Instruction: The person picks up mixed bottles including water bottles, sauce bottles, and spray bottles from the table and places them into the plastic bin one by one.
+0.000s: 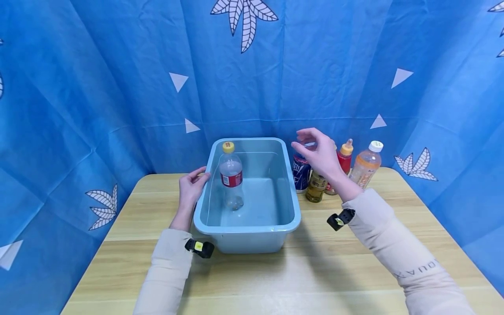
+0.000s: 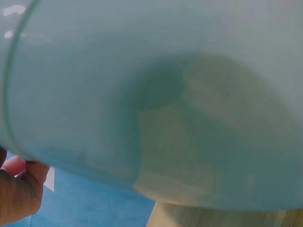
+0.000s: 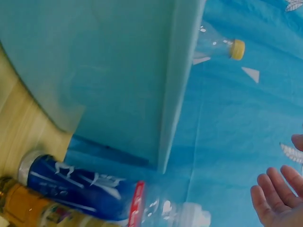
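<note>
Blue curtain [image 1: 334, 43] with white leaf and triangle prints, behind a pale wooden bench [image 1: 334, 262]. On the bench, a light blue tub [image 1: 248, 240]. Inside it, toward the left, an upright clear bottle [image 1: 231, 168] with a yellow cap and red label. At the tub's left rim, the left hand [image 1: 191, 188], with fingers and thumb pinched on the edge. Just right of the tub, the raised right hand [image 1: 320, 155], with nothing in its curved fingers and a wide gap to the thumb. Near that hand, close together, a blue-labelled bottle [image 1: 301, 173], an amber bottle [image 1: 316, 188] and a red bottle [image 1: 344, 159]; farthest right, an orange-tinted bottle [image 1: 366, 166] with a white cap.
</note>
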A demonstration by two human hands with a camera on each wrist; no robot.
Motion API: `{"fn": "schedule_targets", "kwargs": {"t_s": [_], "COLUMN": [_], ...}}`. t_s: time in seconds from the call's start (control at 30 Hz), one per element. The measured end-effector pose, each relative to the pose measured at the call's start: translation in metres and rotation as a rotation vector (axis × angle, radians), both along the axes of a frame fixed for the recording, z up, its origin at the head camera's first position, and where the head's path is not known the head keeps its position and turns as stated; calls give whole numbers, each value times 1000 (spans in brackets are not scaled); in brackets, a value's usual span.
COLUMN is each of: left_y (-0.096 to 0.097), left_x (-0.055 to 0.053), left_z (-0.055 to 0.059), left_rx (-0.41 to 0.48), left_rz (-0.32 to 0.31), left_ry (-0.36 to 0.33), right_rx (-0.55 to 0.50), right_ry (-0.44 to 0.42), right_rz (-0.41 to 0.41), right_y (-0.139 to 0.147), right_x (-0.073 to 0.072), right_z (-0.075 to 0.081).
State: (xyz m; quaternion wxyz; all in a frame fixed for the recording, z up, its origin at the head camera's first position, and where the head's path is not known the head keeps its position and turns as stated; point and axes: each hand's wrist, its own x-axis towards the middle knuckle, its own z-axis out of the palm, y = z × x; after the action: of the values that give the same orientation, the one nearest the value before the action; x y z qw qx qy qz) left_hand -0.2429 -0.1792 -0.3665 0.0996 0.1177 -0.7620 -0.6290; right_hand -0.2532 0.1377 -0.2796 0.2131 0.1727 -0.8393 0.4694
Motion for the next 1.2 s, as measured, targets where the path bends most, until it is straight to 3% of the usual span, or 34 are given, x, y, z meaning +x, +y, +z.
{"fn": "schedule_targets", "kwargs": {"t_s": [0.67, 1.2], "left_y": [-1, -1], "left_x": [-1, 0], "left_z": [1, 1], "left_rx": [-15, -19], "left_rz": [4, -1], "left_ry": [11, 9], "right_rx": [13, 51], "right_ry": [-29, -37], "right_rz": [-99, -264], "right_y": [39, 60], "right_x": [-5, -15], "right_z": [-26, -37]}}
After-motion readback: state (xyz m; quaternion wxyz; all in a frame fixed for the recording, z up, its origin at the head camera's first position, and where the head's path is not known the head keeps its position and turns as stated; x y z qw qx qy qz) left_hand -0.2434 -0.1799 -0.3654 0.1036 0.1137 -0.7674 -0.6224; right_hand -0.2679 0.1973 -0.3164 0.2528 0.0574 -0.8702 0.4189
